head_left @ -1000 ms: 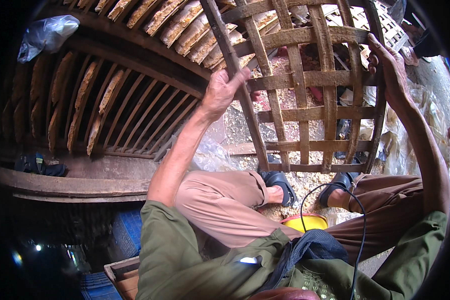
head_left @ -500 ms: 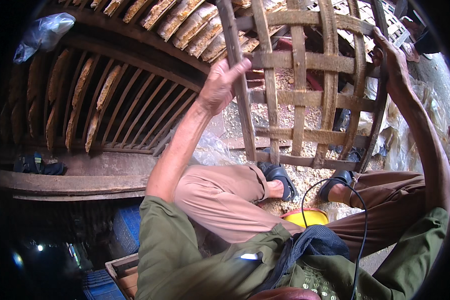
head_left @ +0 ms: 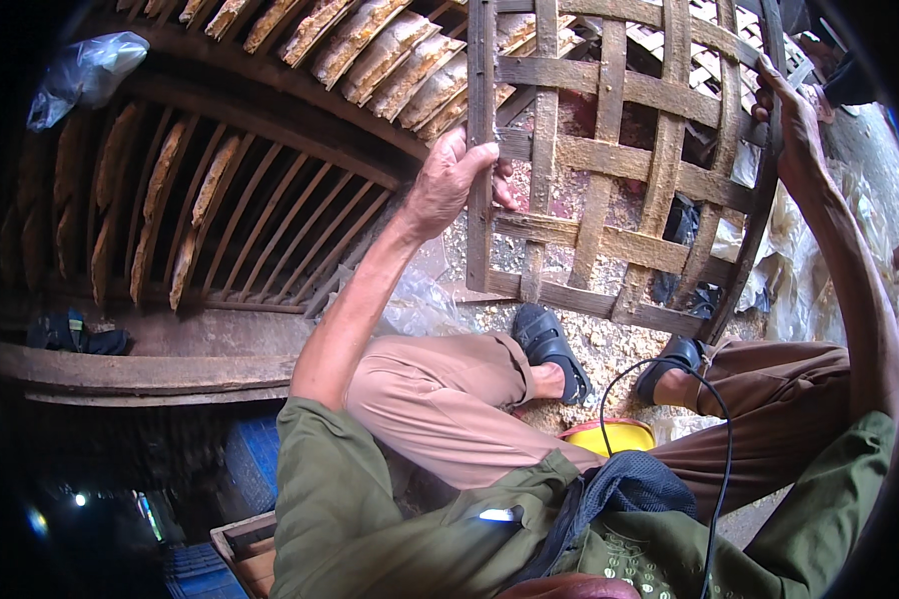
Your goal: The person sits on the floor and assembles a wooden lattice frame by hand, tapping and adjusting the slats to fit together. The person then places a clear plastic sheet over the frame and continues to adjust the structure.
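A woven lattice rack (head_left: 666, 150) of flat wooden strips in a frame is held up in front of me, over my feet. My left hand (head_left: 451, 183) is closed on its left rail, thumb across the near side and fingertips showing behind. On the opposite rail, my right hand (head_left: 795, 130) grips the edge with its fingers partly hidden. Yellowish crumbs cling to the strips, and through the gaps the crumb-strewn floor shows.
To the left stands a slatted wooden shelf (head_left: 270, 225) with crusted slabs (head_left: 385, 55) lined along it. A clear plastic bag (head_left: 88, 78) hangs at upper left. Between my legs sits a yellow bowl (head_left: 614, 435). Crumpled plastic sheeting (head_left: 839, 235) lies at right.
The rack has tilted, its lower left corner shifting up and slightly left. My left hand has moved a little right and down with its fingers now behind the rail.
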`<state>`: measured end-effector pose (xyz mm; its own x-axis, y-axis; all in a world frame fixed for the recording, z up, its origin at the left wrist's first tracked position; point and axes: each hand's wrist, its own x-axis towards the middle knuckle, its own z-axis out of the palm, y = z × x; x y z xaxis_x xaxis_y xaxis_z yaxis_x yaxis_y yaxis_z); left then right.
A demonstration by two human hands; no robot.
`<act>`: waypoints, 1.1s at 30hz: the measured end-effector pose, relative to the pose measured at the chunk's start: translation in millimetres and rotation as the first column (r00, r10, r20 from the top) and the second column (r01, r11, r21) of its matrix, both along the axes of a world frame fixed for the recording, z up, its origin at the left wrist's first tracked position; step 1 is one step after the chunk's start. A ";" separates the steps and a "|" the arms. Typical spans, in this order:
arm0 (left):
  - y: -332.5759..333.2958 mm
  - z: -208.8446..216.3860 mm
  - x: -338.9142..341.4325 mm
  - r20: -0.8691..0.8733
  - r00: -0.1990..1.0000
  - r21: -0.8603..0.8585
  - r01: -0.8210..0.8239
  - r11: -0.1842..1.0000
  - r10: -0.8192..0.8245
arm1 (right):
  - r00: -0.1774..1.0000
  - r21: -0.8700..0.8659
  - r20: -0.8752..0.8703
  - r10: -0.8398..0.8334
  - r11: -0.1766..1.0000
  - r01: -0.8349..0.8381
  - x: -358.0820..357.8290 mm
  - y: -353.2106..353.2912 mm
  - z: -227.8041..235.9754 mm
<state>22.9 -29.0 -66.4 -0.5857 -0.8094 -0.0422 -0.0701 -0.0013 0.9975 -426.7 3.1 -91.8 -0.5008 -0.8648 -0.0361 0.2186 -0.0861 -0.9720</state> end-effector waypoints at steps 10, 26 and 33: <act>2.5 4.1 -7.1 0.102 0.981 0.012 -0.165 0.986 0.163 | 1.000 -0.009 -0.017 0.006 1.000 -0.006 -2.9 0.8 3.7; 13.0 -1.2 -19.4 0.356 0.875 -0.553 -0.087 0.829 0.329 | 1.000 0.021 -0.004 0.029 0.999 -0.029 8.2 7.3 0.2; -0.7 8.4 -12.7 0.307 0.886 -0.384 -0.219 0.897 0.348 | 1.000 0.012 0.001 0.028 1.000 -0.028 7.3 4.5 -0.9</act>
